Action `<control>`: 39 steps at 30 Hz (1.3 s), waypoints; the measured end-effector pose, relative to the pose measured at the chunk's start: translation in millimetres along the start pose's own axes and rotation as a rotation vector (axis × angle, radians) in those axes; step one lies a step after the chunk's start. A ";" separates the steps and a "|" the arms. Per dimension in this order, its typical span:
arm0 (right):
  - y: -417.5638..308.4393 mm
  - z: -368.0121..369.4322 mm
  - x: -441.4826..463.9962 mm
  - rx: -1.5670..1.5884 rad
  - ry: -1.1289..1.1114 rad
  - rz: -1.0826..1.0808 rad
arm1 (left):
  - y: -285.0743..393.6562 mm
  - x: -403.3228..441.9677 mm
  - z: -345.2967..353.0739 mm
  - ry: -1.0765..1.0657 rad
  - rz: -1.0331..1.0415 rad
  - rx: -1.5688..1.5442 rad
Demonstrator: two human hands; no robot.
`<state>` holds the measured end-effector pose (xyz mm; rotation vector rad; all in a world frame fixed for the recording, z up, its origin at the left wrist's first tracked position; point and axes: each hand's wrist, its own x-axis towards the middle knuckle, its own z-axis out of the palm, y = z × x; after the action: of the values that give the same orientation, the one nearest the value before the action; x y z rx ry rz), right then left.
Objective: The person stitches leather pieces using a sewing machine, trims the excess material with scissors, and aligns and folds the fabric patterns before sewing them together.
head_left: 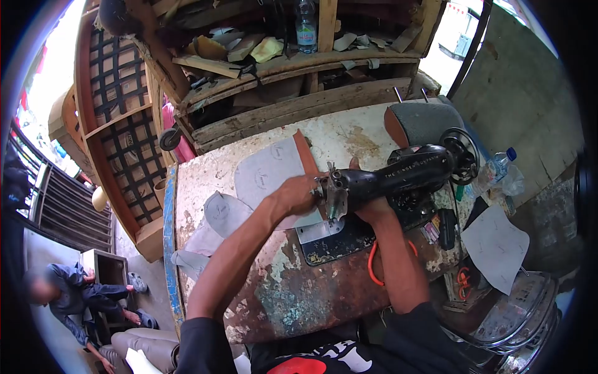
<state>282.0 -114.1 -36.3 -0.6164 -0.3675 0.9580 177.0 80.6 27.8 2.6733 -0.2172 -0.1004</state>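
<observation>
Beyond the sewing machine (408,176), a wooden shelf (280,68) holds a bottle (306,31)

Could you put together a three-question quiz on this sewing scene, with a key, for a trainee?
1. Multiple choice: which hand reaches under the long arm of the sewing machine?
a) left hand
b) right hand
c) neither
2. True or false: the bottle on the wooden shelf lies on its side.
3. Fill in: in the picture, the handwheel is at the machine's ____ end.

Key: 1 a; 2 false; 3 right.
</observation>
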 end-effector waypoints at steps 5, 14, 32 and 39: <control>-40.5 37.8 -45.0 -1.285 0.430 0.218 | -9.9 13.7 -38.1 -0.074 0.105 0.563; -32.4 79.1 -206.3 -2.057 0.394 -0.109 | -4.2 -53.4 -129.6 -0.137 -0.156 0.701; 86.6 151.9 -208.9 -0.166 0.028 0.212 | 116.2 -157.2 -183.3 0.034 -0.276 0.564; 118.3 177.5 -154.1 -0.244 -0.016 0.011 | 121.4 -169.0 -175.9 0.003 -0.341 0.514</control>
<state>26.4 -136.8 21.8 -0.8331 -0.5002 0.9365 12.7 78.2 245.2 3.1975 0.2533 -0.1651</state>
